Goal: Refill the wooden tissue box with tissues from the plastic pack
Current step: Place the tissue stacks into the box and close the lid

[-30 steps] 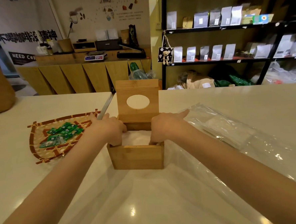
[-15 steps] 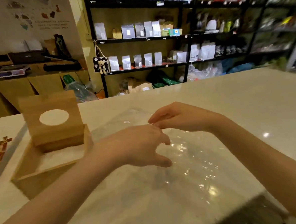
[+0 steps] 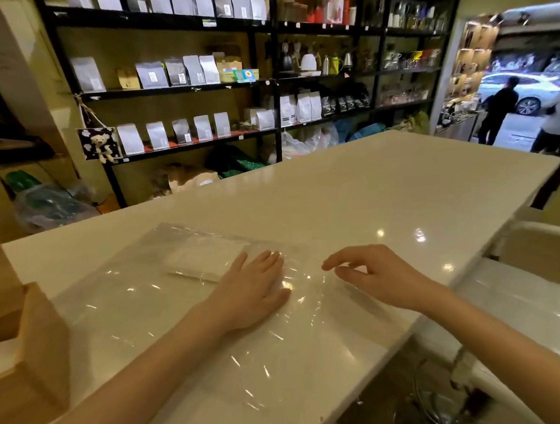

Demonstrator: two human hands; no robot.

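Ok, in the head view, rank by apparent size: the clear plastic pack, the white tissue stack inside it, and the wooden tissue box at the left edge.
1. Clear plastic pack, spread widest over the white counter.
2. Wooden tissue box, though cropped and nearest the camera, so unsure.
3. White tissue stack, beside the left hand.

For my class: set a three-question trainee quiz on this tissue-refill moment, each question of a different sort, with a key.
1. True or false: the left hand lies flat, palm down, on the plastic pack.
2. Multiple choice: the white tissues are (A) inside the clear pack, (B) in the right hand, (C) on the floor.
3. Fill in: the wooden tissue box sits at the ___ edge of the view.

Key
1. True.
2. A; the right hand hovers with fingers curled, holding nothing visible.
3. Left.
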